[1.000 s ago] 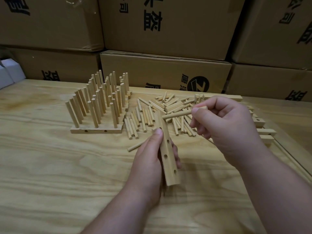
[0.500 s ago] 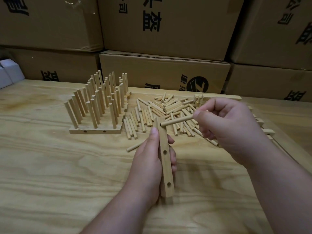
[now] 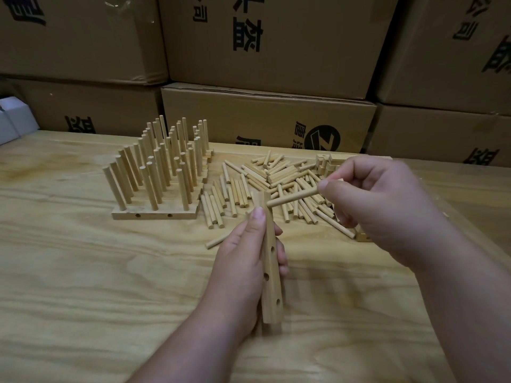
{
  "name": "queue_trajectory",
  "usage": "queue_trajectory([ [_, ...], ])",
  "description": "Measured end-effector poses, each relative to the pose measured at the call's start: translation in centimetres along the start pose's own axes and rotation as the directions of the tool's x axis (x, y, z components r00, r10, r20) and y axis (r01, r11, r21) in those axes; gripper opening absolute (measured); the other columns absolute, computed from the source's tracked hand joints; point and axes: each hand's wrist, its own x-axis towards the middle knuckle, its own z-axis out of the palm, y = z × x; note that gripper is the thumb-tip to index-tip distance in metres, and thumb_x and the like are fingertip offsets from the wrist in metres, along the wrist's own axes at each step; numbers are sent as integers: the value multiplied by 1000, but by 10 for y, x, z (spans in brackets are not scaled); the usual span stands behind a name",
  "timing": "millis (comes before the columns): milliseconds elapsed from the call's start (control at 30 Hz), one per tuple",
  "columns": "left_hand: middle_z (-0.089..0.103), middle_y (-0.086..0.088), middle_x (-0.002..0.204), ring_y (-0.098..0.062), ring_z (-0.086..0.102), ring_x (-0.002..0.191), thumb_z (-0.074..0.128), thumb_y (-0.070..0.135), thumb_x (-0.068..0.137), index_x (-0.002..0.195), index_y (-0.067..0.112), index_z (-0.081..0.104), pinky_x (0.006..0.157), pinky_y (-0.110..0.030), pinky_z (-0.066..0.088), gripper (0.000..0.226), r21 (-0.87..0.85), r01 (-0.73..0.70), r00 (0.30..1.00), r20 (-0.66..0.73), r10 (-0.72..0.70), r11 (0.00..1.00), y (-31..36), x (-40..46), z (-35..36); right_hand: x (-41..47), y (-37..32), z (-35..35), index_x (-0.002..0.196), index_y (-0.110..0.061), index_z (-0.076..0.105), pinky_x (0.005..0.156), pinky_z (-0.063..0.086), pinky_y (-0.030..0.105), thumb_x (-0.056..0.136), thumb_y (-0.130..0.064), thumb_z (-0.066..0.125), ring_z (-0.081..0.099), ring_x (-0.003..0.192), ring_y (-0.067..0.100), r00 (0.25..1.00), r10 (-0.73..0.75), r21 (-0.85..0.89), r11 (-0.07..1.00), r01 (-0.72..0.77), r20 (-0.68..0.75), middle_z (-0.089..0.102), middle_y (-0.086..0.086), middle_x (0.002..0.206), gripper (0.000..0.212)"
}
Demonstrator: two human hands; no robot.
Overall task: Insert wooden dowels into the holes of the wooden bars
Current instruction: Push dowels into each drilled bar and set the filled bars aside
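My left hand [image 3: 243, 261] grips a pale wooden bar [image 3: 271, 286] lengthwise, its side with three open holes facing right. My right hand [image 3: 376, 205] pinches a wooden dowel [image 3: 293, 198] by its right end. The dowel lies almost level, and its left tip meets the bar's far end, at the top hole. Behind them lies a heap of loose dowels [image 3: 265, 183]. Finished bars with upright dowels [image 3: 163, 172] stand in a block at the left.
Stacked cardboard boxes [image 3: 265, 117] wall off the back of the plywood table [image 3: 83, 272]. A single dowel [image 3: 217, 241] lies just left of my left hand. More bare bars [image 3: 326, 160] lie behind my right hand. A white box [image 3: 11, 123] sits far left.
My left hand drew the bar nearer and turned it more upright. My right hand lowered the dowel, and its tip now meets the bar's far end.
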Motion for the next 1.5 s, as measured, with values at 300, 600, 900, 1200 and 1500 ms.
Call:
queue_trajectory([
  [300,57,-7,58,-19,54,54,57,62,82,70,26,67,50,-25,48,39,45,-9,1000,-24,10,999,0,0,0,-5,-4,-5,77,-28,68,50,43,34,91,-46,56,47,48,5,997,-22,-384,922,47,68,59,-5,58,26],
  [600,58,-5,56,-21,58,58,55,64,79,67,28,68,49,-23,49,40,92,1,999,-47,4,996,0,-1,-1,-6,-6,1,79,-29,65,52,33,26,93,-47,49,54,65,0,997,-39,-495,866,69,72,61,-22,75,28],
  [900,57,-5,53,-22,58,57,57,67,73,75,21,63,46,-23,47,46,137,13,999,-51,-6,991,-2,-2,1,-6,-6,5,75,-20,63,50,36,29,92,-51,41,53,64,9,997,-54,-489,869,71,49,58,-2,65,42],
  [1200,60,-1,55,-21,63,59,49,72,76,68,32,66,50,-24,48,44,202,10,997,-73,5,979,-6,1,-1,-4,5,10,74,-21,60,51,32,27,100,-46,45,51,56,0,1000,3,-447,894,1,9,58,-15,63,39],
  [1500,59,-3,55,-21,60,58,45,61,94,86,15,62,49,-23,50,50,175,47,995,-91,-32,983,-2,-1,0,-6,-6,14,72,-23,58,48,29,26,100,-47,44,51,59,-1,999,-27,-521,853,36,24,59,-19,71,40],
])
